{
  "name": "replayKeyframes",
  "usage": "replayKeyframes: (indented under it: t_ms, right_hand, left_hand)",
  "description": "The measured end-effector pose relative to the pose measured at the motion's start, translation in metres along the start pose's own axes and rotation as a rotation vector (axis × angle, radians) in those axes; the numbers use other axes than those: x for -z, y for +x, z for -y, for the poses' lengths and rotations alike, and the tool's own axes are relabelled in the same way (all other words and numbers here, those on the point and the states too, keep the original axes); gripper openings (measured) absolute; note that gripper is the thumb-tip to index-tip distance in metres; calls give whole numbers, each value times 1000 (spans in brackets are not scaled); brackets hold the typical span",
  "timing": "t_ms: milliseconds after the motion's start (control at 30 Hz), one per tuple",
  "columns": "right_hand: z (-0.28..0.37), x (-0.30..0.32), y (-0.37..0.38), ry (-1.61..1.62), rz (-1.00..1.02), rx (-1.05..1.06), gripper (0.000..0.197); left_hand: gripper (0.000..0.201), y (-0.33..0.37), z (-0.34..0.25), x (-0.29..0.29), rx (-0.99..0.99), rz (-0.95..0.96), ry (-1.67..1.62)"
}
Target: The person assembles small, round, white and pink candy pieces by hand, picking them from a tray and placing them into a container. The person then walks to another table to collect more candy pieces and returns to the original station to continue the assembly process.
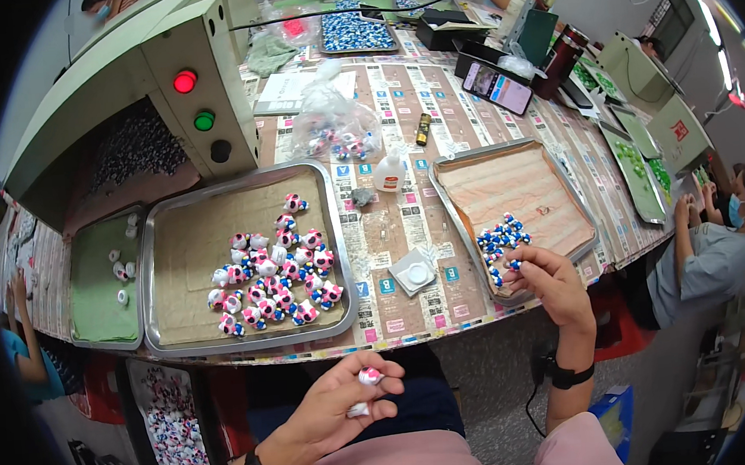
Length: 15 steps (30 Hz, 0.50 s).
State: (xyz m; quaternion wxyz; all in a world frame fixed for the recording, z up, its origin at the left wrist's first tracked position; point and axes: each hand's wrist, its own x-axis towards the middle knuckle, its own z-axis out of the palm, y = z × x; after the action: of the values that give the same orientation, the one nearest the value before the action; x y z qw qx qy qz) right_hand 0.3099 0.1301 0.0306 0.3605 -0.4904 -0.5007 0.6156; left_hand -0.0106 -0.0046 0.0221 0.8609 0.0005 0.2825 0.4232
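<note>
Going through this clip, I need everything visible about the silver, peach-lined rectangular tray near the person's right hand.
The silver rectangular tray is shallow, with a raised, shiny rim that looks like metal. A wrinkled, peach-coloured, cloth-like lining covers its bottom. Small blue-and-white pieces cluster toward its near left corner. It lies flat and slightly angled on the printed-paper-covered table, its near side by the table's edge. The right hand is over that near side; whether it touches the tray is unclear.
</note>
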Motion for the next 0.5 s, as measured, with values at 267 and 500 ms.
replayKeyframes:
  t_ms: [267, 500]
  right_hand:
    - [-13, -54, -5, 378, 128, -112, 24]
    - [-5, -78, 2, 331, 186, -145, 25]
  left_hand:
    - [45, 9, -2, 2, -39, 104, 52]
    - [43, 2, -6, 3, -62, 59, -101]
